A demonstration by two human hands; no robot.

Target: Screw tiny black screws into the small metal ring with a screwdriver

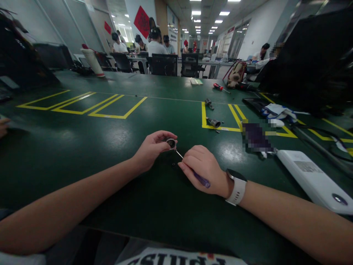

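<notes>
My left hand pinches a small round metal part with a hollow, ring-like end facing me. In my right hand is a screwdriver with a purple see-through handle. Its thin shaft points up and left, and the tip meets the lower edge of the metal part; I cannot tell whether it sits in a screw. A tiny dark ring-shaped piece lies on the green table between my hands. A pale watch is on my right wrist.
Two metal cylindrical parts, one nearer and one farther, lie with tiny pieces by yellow tape lines. A red screwdriver is farther back. To the right are a white device, a cable and a glove. Several people sit beyond.
</notes>
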